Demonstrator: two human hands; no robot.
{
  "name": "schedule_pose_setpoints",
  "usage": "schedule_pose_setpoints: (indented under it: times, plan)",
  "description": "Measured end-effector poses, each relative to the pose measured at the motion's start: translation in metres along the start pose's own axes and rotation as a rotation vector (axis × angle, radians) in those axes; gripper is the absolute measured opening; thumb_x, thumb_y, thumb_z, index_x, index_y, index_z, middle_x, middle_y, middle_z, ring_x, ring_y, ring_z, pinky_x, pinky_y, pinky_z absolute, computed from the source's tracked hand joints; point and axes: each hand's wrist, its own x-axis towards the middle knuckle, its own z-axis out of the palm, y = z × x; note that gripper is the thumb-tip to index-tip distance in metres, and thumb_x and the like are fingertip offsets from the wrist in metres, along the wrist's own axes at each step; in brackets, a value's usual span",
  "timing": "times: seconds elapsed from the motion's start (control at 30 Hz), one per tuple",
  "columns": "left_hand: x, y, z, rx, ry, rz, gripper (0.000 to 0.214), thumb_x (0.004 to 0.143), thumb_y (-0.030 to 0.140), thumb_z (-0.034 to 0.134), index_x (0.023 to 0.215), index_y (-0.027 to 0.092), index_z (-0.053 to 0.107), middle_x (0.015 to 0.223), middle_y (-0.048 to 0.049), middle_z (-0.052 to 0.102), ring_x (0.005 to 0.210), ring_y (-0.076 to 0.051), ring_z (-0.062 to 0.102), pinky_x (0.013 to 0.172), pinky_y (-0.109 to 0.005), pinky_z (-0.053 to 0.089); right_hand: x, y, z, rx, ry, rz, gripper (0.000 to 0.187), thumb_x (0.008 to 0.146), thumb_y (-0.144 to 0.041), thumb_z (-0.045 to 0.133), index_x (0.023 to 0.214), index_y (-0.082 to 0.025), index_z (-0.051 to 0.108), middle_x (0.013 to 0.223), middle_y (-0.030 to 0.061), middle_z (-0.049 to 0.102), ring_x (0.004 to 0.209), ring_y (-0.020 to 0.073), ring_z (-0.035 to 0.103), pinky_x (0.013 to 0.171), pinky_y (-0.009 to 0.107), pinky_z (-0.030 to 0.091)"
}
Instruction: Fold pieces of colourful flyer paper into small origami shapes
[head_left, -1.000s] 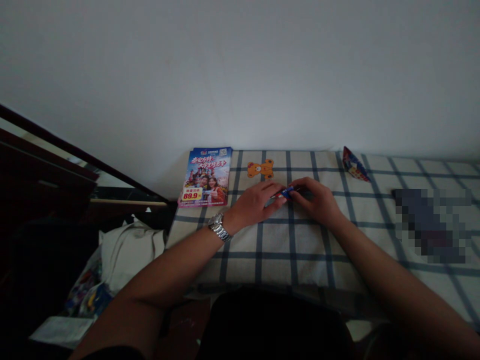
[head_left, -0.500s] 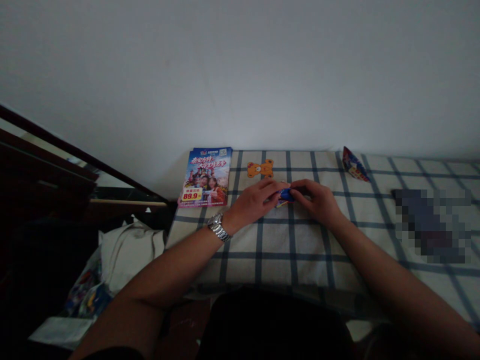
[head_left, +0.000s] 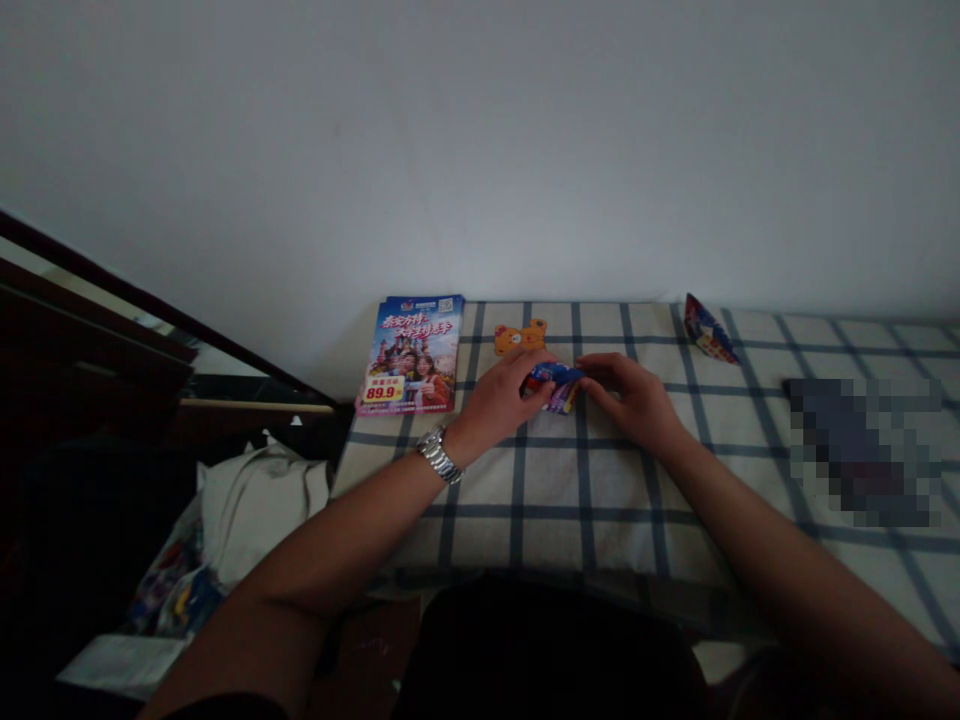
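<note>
A folded paper (head_left: 561,398), blue with purple and yellow print, is held between my hands just above or on the checked cloth. My left hand (head_left: 510,395), with a metal watch on its wrist, pinches the paper's left side between thumb and fingers. At the paper's right end, my right hand (head_left: 624,395) grips the edge with thumb and fingertips. To the left lies a stack of printed flyers (head_left: 412,360) with a blue top. Another folded paper piece (head_left: 709,330), in similar colours, stands near the wall on the right.
The checked cloth (head_left: 495,530) covers the surface up to the pale wall (head_left: 525,150). An orange bear figure (head_left: 517,337) shows beyond my left hand. A pixelated dark object (head_left: 855,450) lies at the right. Down on the left is a pale bag (head_left: 255,500).
My left hand has shifted slightly left and its fingers have lifted, showing more of the folded paper. The right hand stays near the same place. The flyers and the other folded piece have not moved.
</note>
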Motion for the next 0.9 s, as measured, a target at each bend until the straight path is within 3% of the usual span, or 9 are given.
schedule_pose_setpoints:
  times: [0.2, 0.57, 0.9]
  plan:
    - [-0.0011, -0.0040, 0.0013, 0.098, -0.013, -0.054, 0.030, 0.101, 0.021, 0.068, 0.131, 0.024, 0.063, 0.129, -0.0056, 0.072, 0.123, -0.024, 0.069, 0.110, -0.044, 0.056, 0.0004, 0.0039, 0.0029, 0.027, -0.045, -0.008, 0.033, 0.097, -0.043, 0.075, 0.126, -0.026, 0.071, 0.111, 0.0082, 0.074, 0.096, 0.0244, 0.079, 0.092, 0.045, 0.071]
    - [0.0001, -0.0081, 0.0032, 0.227, -0.032, -0.035, 0.022, 0.096, 0.024, 0.077, 0.113, 0.019, 0.064, 0.119, -0.0079, 0.066, 0.118, -0.027, 0.064, 0.105, -0.046, 0.056, 0.0014, 0.0047, 0.0045, 0.026, -0.084, -0.039, 0.025, 0.099, -0.036, 0.072, 0.123, -0.026, 0.074, 0.119, 0.0086, 0.072, 0.101, 0.0239, 0.078, 0.094, 0.044, 0.071]
    - [-0.0032, -0.0106, 0.0063, 0.334, -0.068, -0.003, 0.022, 0.100, 0.031, 0.073, 0.119, 0.020, 0.068, 0.116, -0.0080, 0.065, 0.114, -0.029, 0.064, 0.102, -0.047, 0.056, 0.0048, -0.0052, 0.0023, -0.153, -0.107, -0.147, 0.020, 0.100, -0.030, 0.071, 0.119, -0.028, 0.076, 0.119, 0.0092, 0.076, 0.109, 0.0273, 0.075, 0.099, 0.048, 0.066]
